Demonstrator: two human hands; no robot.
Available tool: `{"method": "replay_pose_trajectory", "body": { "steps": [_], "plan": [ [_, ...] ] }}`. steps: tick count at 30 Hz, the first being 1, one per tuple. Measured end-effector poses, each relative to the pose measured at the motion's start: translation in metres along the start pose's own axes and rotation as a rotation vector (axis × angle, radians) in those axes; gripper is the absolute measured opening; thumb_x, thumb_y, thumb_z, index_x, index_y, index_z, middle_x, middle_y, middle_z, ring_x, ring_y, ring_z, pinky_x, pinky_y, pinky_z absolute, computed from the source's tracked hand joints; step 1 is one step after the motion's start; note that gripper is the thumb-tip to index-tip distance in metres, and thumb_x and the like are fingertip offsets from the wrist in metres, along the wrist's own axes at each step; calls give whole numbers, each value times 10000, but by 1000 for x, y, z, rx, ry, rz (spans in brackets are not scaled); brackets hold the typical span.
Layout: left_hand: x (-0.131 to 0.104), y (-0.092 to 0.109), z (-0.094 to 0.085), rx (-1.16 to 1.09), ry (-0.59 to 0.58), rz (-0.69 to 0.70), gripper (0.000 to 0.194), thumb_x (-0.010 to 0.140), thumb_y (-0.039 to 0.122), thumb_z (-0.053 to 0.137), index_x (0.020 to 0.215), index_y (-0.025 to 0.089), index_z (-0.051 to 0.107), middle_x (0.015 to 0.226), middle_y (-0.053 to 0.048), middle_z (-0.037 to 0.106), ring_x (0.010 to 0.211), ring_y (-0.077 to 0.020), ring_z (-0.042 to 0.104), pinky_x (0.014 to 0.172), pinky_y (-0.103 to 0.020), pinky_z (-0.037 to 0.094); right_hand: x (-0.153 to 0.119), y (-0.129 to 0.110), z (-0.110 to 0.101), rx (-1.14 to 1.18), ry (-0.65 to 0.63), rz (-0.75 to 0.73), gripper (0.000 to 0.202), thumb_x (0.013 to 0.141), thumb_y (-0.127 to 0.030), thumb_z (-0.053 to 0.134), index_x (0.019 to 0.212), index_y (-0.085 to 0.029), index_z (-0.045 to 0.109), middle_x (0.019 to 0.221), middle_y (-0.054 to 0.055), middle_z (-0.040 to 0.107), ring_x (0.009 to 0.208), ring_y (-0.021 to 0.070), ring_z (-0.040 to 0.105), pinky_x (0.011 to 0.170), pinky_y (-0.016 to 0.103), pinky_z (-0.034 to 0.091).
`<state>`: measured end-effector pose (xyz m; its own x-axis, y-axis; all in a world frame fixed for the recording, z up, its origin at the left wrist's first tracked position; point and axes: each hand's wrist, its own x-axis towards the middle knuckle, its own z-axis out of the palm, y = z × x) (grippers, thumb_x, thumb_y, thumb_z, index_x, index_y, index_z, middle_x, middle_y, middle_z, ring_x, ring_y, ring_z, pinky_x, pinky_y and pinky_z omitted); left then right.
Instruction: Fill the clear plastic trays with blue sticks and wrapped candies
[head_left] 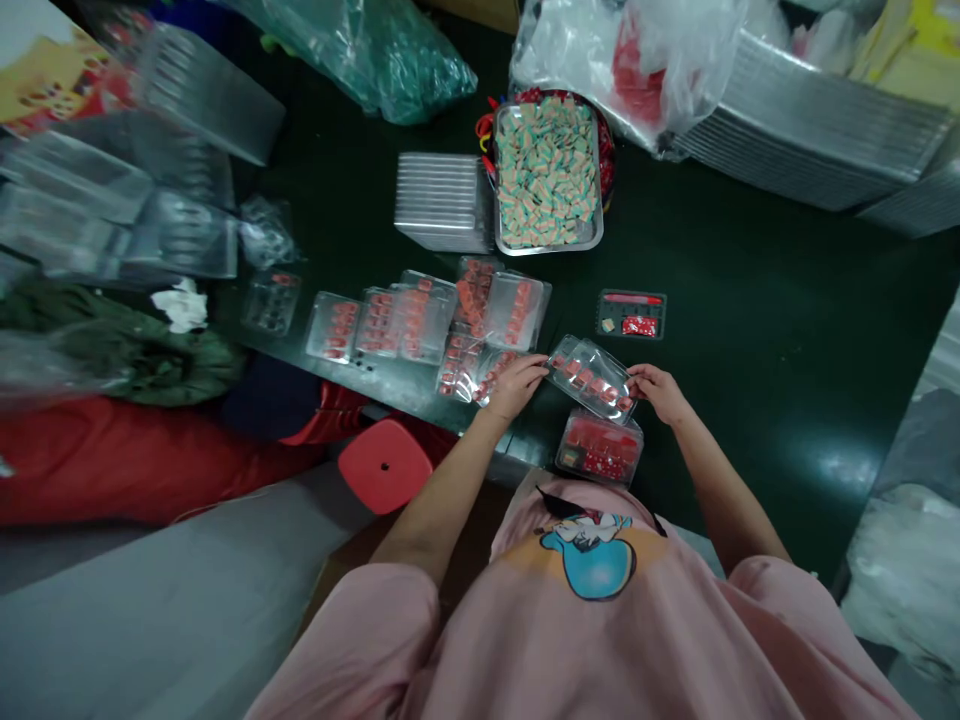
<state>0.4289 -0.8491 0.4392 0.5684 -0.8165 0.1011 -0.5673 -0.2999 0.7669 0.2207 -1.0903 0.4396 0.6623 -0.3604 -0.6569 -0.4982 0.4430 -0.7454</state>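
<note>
At the dark table [757, 290], left hand [517, 386] and right hand [660, 393] pinch opposite ends of clear trays [592, 378].

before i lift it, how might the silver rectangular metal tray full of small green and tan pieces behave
The silver metal tray will probably stay stiff, since its rim looks rigid. The green and tan pieces seem loose and piled, so they would likely slide or spill on a tilt. Red material shows around the tray's sides, so it may sit unevenly.
</note>
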Motion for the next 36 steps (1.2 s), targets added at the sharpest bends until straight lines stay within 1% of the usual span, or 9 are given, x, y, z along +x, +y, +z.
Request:
{"method": "replay_pose_trajectory", "body": {
  "steps": [8,12,20,24,28,30,32,34,36],
  "plan": [
    [3,-3,13,31,10,-53,233,929,300,500,830,219,696,1135,-104,716,1101,-192,659,985,-432,520,5,-6,1,142,-62,122,365,598,-321,670,934,-188,622,697,-40,627,580,89,553,584,243,433],
    [2,-8,12,7,-22,-20,185,914,285,537,841,229,697,1141,-102,715,1090,-194,661,979,-430,519,1,-9,-12,153,-42,114,369,592,-322,695,926,-181,629,681,-36,608,556,78,524,556,233,413],
    [3,-28,5,120,-6,-90,229,878,169,496,881,224,718,1202,-101,682,1155,-220,616,1030,-450,472,0,-13,-54,64,181,-32,339,621,-308,666,936,-191,622,705,-22,631,531,81,506,509,226,394],
    [9,-11,6,122,31,-118,355,833,95,495,1092,227,699,1305,-113,619,1289,-247,516,1120,-509,373,-3,-14,-44,48,182,-33,320,644,-290,597,943,-179,628,678,-22,638,510,88,509,495,228,396],
    [24,26,13,-9,-16,27,533,865,169,555,1394,205,495,1490,-141,454,1409,-243,389,1157,-485,331,-7,-14,-26,70,44,12,309,666,-280,622,957,-183,653,730,-6,671,571,105,568,545,237,439],
    [34,43,18,-118,-78,110,503,879,256,598,1373,217,512,1502,-136,444,1408,-239,394,1143,-477,352,-7,-12,-20,110,-43,51,301,657,-275,669,945,-186,670,767,5,693,615,115,597,587,244,464],
    [45,55,24,-228,-115,141,381,875,317,627,1243,222,616,1415,-123,547,1364,-239,455,1120,-473,380,-5,-11,-19,152,-117,103,312,636,-282,721,931,-187,684,806,21,713,654,126,621,628,254,483],
    [54,61,31,-318,-107,76,276,867,339,639,1108,209,682,1235,-107,672,1241,-235,571,1061,-446,441,-2,-11,-21,181,-148,140,337,632,-312,760,940,-192,693,846,35,728,700,139,645,670,263,494],
    [64,63,41,-372,-63,-71,238,855,339,646,1038,195,699,1058,-83,726,1057,-219,660,964,-397,505,3,-13,-23,220,-82,128,344,680,-392,751,964,-208,690,936,52,738,806,161,676,735,279,502]
  ]
}}
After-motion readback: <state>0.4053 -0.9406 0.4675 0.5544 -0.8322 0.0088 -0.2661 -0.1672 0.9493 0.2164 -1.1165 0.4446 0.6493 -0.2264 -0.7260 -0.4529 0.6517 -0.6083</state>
